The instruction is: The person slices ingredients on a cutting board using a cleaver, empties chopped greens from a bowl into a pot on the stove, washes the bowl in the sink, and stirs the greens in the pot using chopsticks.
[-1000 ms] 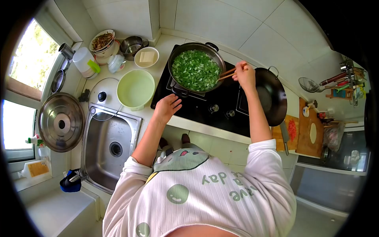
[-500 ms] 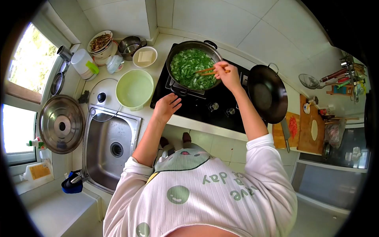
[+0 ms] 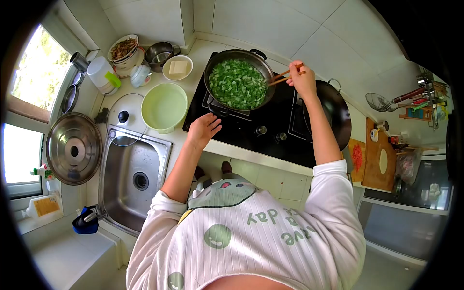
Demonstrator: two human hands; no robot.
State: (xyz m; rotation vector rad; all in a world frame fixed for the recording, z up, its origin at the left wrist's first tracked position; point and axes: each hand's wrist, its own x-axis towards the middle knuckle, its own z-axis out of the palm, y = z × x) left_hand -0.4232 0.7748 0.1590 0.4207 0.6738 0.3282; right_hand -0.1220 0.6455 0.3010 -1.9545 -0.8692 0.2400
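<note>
My right hand (image 3: 303, 81) grips a pair of wooden chopsticks (image 3: 279, 81), whose tips are at the right rim of a two-handled pan (image 3: 261, 69). Chopped green leafy vegetables (image 3: 237, 84) cover the pan's bottom; it sits on the left burner of a black gas stove (image 3: 244, 129). My left hand (image 3: 205, 129) is held at the stove's front left, below the pan's near handle, with fingers stretched out and nothing in them. A dark wok (image 3: 336, 113) stands on the stove's right side, partly behind my right forearm.
Left of the stove are a light green bowl (image 3: 165, 107), a white bowl with pale blocks (image 3: 178, 68), a small steel pot (image 3: 160, 56) and a glass lid (image 3: 126, 130). A sink (image 3: 133, 169) lies nearer. At right are cutting boards (image 3: 374, 169) with chopped red pieces (image 3: 357, 157).
My right hand has moved right with the chopsticks, drawing their tips from the middle of the greens to the pan's right rim. The left hand has stayed nearly still.
</note>
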